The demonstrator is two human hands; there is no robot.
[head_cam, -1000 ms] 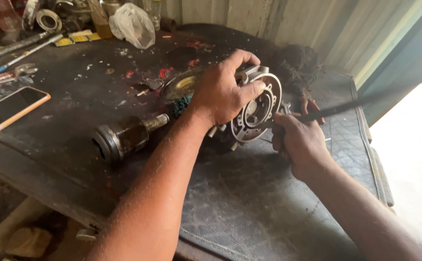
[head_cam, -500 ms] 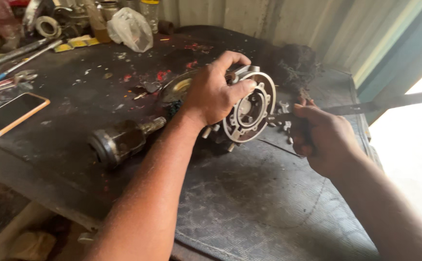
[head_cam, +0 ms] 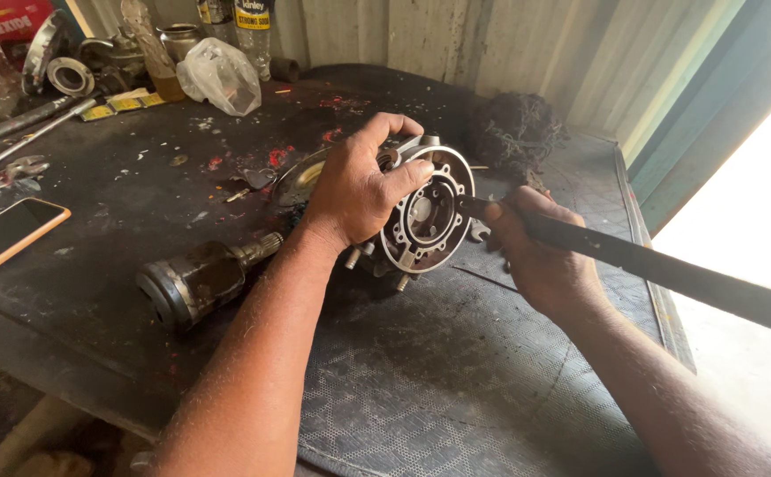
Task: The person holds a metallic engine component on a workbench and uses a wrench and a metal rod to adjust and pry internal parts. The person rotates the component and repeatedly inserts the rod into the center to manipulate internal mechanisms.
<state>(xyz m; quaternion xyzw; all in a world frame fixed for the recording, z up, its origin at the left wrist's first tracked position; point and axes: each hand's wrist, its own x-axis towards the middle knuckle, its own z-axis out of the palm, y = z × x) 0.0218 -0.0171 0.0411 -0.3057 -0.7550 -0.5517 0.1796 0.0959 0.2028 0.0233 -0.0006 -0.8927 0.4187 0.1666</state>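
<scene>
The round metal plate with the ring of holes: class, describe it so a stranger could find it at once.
Start at the dark, grimy workbench. Near its middle the left hand grips a round metal plate standing on edge. Unlike the dark splined shaft lying beside it, it is pale, disc-shaped and ringed with holes.

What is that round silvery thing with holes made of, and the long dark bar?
The round silvery housing with holes, held by the left hand, looks like cast metal: dull grey sheen. The long dark flat bar in the right hand seems steel, darkened and unpolished, though grime hides its surface.
</scene>
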